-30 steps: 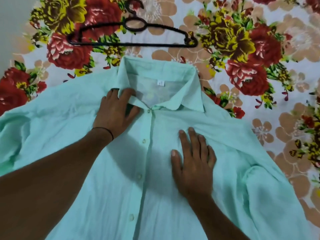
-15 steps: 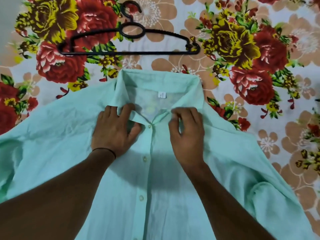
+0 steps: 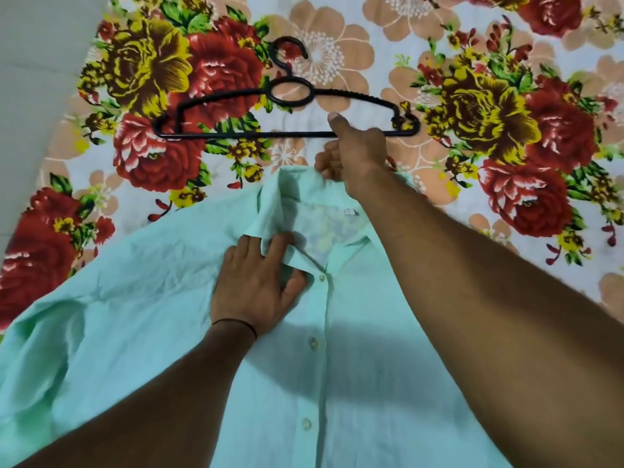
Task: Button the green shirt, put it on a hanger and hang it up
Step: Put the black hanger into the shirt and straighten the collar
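Observation:
The green shirt (image 3: pixel 162 332) lies face up on the floral bedsheet, its front placket buttoned and its collar towards the far side. My left hand (image 3: pixel 256 285) rests on the left collar flap and pinches it between fingers and thumb. A black plastic hanger (image 3: pixel 236 96) lies flat on the sheet just beyond the collar, with its hook pointing away. My right hand (image 3: pixel 354 150) reaches over the collar and grips the hanger's lower bar right of its middle, thumb above the bar and fingers curled below it.
The floral bedsheet (image 3: pixel 506 130) covers the whole surface around the shirt. A pale wall or bed edge (image 3: pixel 37 96) runs along the far left. The shirt's sleeves spread out to both sides.
My right hand left the right collar flap and moved forward to the hanger's lower bar. My left hand stayed on the left collar flap.

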